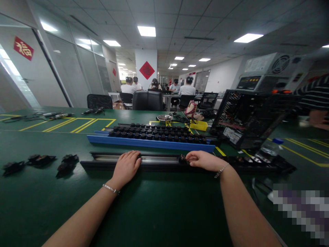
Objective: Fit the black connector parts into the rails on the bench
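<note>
The single view looks from head height, forward and slightly down across the green worktop (159, 212); the hands (127, 168) are near, mid-frame, with forearms (82, 214) entering from the bottom edge and the ceiling (169, 13) along the top.

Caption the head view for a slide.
Left hand on a long black channel, right hand farther along it, with a blue rail and small black parts beyond on the green table.

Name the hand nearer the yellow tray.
Right. The right hand is at the black rail, on the near side of the yellow tray; the left hand lies over the rail, farther left.
</note>
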The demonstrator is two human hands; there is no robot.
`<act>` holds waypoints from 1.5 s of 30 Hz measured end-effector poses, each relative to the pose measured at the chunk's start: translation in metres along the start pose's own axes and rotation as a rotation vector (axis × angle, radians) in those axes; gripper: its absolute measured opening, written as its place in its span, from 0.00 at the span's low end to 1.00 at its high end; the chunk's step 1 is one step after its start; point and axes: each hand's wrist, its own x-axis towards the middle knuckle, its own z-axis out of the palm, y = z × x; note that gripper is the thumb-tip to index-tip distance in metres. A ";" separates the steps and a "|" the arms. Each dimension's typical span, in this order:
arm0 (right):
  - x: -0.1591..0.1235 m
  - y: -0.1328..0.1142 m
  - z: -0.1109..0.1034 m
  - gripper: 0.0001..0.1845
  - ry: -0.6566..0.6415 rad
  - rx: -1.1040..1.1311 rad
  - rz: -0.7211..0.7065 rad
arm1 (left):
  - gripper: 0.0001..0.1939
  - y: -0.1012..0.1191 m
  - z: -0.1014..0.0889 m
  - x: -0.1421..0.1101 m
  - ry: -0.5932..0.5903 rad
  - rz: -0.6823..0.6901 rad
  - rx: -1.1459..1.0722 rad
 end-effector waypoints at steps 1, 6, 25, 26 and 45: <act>0.000 -0.001 0.001 0.18 -0.006 -0.008 -0.004 | 0.21 0.000 0.000 0.000 0.000 -0.001 0.003; 0.000 -0.012 0.007 0.22 -0.034 -0.113 0.015 | 0.21 0.000 0.000 0.000 0.009 0.005 -0.005; 0.008 -0.025 0.023 0.21 -0.043 -0.448 -0.152 | 0.21 0.000 -0.001 0.000 -0.001 -0.005 -0.027; 0.009 -0.026 0.024 0.21 -0.043 -0.454 -0.150 | 0.21 0.000 -0.001 0.000 0.000 -0.004 -0.029; 0.017 -0.036 0.047 0.25 -0.022 -0.463 -0.184 | 0.21 -0.001 0.001 0.000 -0.001 -0.008 -0.015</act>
